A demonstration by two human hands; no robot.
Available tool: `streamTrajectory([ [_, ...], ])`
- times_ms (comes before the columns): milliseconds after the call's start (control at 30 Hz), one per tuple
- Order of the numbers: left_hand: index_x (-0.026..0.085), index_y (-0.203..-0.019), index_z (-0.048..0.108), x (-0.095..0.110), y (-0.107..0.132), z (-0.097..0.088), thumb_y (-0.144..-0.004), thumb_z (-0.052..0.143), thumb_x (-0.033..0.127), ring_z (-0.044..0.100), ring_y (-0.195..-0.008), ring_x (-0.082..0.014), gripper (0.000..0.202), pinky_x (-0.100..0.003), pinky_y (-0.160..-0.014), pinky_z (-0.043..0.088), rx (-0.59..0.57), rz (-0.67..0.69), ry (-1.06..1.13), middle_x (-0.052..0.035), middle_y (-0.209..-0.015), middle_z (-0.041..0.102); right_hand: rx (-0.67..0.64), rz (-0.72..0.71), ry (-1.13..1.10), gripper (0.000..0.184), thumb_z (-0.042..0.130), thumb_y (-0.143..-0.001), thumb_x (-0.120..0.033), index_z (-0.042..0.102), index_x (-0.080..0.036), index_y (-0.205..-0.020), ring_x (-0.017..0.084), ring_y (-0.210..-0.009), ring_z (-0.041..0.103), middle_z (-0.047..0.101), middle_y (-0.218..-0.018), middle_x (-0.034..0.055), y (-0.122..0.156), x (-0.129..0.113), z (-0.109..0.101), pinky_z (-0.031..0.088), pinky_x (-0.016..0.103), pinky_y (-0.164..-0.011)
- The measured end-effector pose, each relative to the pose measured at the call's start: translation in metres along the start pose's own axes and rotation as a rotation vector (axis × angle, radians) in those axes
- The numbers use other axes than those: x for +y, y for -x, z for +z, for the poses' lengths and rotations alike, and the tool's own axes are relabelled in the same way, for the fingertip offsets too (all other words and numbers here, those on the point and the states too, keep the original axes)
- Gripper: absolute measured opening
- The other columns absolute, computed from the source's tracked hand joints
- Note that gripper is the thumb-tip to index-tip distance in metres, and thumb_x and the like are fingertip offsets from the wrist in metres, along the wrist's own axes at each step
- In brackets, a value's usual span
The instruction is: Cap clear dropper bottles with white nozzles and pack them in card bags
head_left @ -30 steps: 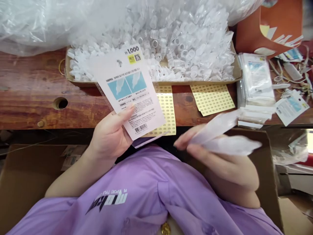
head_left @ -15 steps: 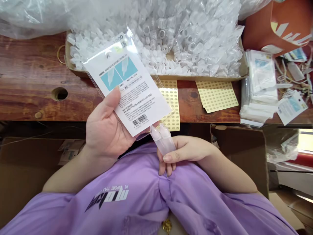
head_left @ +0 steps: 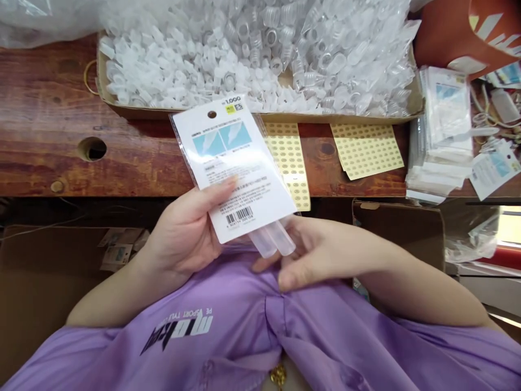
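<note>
My left hand [head_left: 189,233] grips a clear plastic bag with a printed card [head_left: 240,184] in it, thumb on the printed side, other fingers behind. The card carries a barcode and two blue pictures. Two small translucent plastic bottles [head_left: 272,239] sit behind the card, with only their lower ends sticking out past its bottom edge. Beside those ends is my right hand [head_left: 313,252], its thumb and fingers apart and the thumb off the bottles. The bottles' upper parts are hidden by the card.
A shallow cardboard box [head_left: 171,112] full of clear and white plastic caps stands on the wooden table [head_left: 44,136]. Two yellow sticker sheets [head_left: 366,149] lie before it. A stack of bagged cards [head_left: 442,130] and an orange box [head_left: 448,32] are at the right.
The two bottles have gone from below the bag to behind the card, their tops inside. My right hand has loosened from them. The bag has shifted down and right.
</note>
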State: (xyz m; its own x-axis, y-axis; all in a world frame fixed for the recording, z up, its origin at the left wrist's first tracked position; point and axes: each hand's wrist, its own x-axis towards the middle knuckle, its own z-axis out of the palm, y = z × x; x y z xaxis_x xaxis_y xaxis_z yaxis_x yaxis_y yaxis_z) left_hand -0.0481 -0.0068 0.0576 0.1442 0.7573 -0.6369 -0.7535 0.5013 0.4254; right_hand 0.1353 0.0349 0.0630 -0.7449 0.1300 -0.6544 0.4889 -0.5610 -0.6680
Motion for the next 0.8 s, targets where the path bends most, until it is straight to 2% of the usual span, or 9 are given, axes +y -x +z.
streamTrajectory([
  [67, 0.014, -0.122, 0.06, 0.005, 0.002, 0.001, -0.09, 0.052, 0.018, 0.073, -0.086, -0.0236, 0.034, -0.032, -0.07, 0.062, 0.063, 0.008, 0.007, -0.007, -0.094, 0.074, 0.271, -0.12, 0.397, 0.067, 0.075, -0.073, -0.046, 0.049, -0.019, -0.128, 0.013, -0.067, 0.063, 0.067, -0.095, 0.006, 0.019, -0.001, -0.001, 0.054, 0.024, -0.057],
  [133, 0.016, -0.125, 0.06, 0.007, 0.003, 0.001, -0.09, 0.052, 0.019, 0.073, -0.085, -0.0243, 0.036, -0.031, -0.066, 0.062, 0.088, 0.019, -0.007, -0.0074, -0.098, 0.074, 0.599, -0.318, 0.705, 0.067, 0.07, -0.079, -0.048, 0.043, -0.022, -0.135, 0.016, -0.075, 0.064, 0.066, -0.102, 0.0079, 0.034, 0.002, -0.002, 0.055, 0.03, -0.064],
  [167, 0.016, -0.126, 0.06, 0.007, 0.003, 0.002, -0.09, 0.052, 0.019, 0.073, -0.086, -0.0249, 0.037, -0.031, -0.066, 0.062, 0.09, 0.017, -0.016, -0.0077, -0.1, 0.074, 0.704, -0.425, 0.816, 0.068, 0.069, -0.08, -0.049, 0.042, -0.023, -0.137, 0.019, -0.083, 0.064, 0.065, -0.108, 0.0089, 0.038, 0.003, -0.002, 0.056, 0.033, -0.07],
  [200, 0.016, -0.126, 0.06, 0.007, 0.004, 0.002, -0.09, 0.052, 0.019, 0.073, -0.087, -0.0255, 0.037, -0.031, -0.067, 0.063, 0.088, 0.016, -0.022, -0.0079, -0.101, 0.073, 0.749, -0.517, 0.908, 0.069, 0.068, -0.081, -0.05, 0.04, -0.025, -0.139, 0.022, -0.093, 0.064, 0.063, -0.115, 0.0097, 0.039, 0.004, -0.002, 0.056, 0.036, -0.078],
  [233, 0.016, -0.125, 0.061, 0.005, 0.004, 0.004, -0.09, 0.052, 0.019, 0.072, -0.089, -0.0262, 0.036, -0.031, -0.067, 0.063, 0.086, 0.013, -0.022, -0.008, -0.101, 0.073, 0.741, -0.585, 0.985, 0.071, 0.068, -0.081, -0.05, 0.039, -0.026, -0.141, 0.024, -0.105, 0.062, 0.06, -0.122, 0.0102, 0.038, 0.005, -0.002, 0.055, 0.038, -0.087],
  [333, 0.015, -0.119, 0.064, 0.001, 0.004, 0.008, -0.09, 0.053, 0.017, 0.071, -0.094, -0.0268, 0.032, -0.032, -0.07, 0.063, 0.088, 0.021, 0.001, -0.0072, -0.099, 0.074, 0.651, -0.648, 1.107, 0.069, 0.062, -0.084, -0.052, 0.039, -0.024, -0.144, 0.027, -0.122, 0.055, 0.055, -0.134, 0.0103, 0.026, 0.003, 0.002, 0.05, 0.041, -0.1],
  [500, 0.013, -0.118, 0.063, -0.004, 0.006, 0.012, -0.091, 0.051, 0.014, 0.071, -0.097, -0.0245, 0.029, -0.032, -0.076, 0.062, 0.062, 0.103, 0.044, -0.0054, -0.096, 0.074, 0.763, -0.633, 1.105, 0.054, 0.059, -0.087, -0.05, 0.054, -0.021, -0.132, 0.023, -0.103, 0.063, 0.065, -0.117, 0.0086, 0.011, -0.003, 0.009, 0.054, 0.035, -0.089],
  [633, 0.012, -0.118, 0.063, -0.009, 0.008, 0.011, -0.093, 0.049, 0.017, 0.072, -0.087, -0.0239, 0.029, -0.026, -0.062, 0.061, 0.005, 0.091, 0.003, -0.0066, -0.094, 0.074, 0.899, -0.637, 1.13, 0.044, 0.059, -0.088, -0.049, 0.061, -0.021, -0.122, 0.022, -0.09, 0.065, 0.067, -0.1, 0.0077, 0.007, 0.0, 0.013, 0.055, 0.034, -0.08],
  [800, 0.022, -0.125, 0.06, -0.021, 0.009, 0.012, -0.093, 0.053, 0.021, 0.071, -0.093, -0.0232, 0.033, -0.028, -0.067, 0.061, -0.111, 0.064, -0.035, -0.0053, -0.107, 0.072, 1.175, -0.631, 1.145, 0.03, 0.058, -0.088, -0.041, 0.061, -0.02, -0.11, 0.022, -0.076, 0.064, 0.066, -0.085, 0.0072, -0.003, 0.003, 0.019, 0.051, 0.033, -0.067],
])
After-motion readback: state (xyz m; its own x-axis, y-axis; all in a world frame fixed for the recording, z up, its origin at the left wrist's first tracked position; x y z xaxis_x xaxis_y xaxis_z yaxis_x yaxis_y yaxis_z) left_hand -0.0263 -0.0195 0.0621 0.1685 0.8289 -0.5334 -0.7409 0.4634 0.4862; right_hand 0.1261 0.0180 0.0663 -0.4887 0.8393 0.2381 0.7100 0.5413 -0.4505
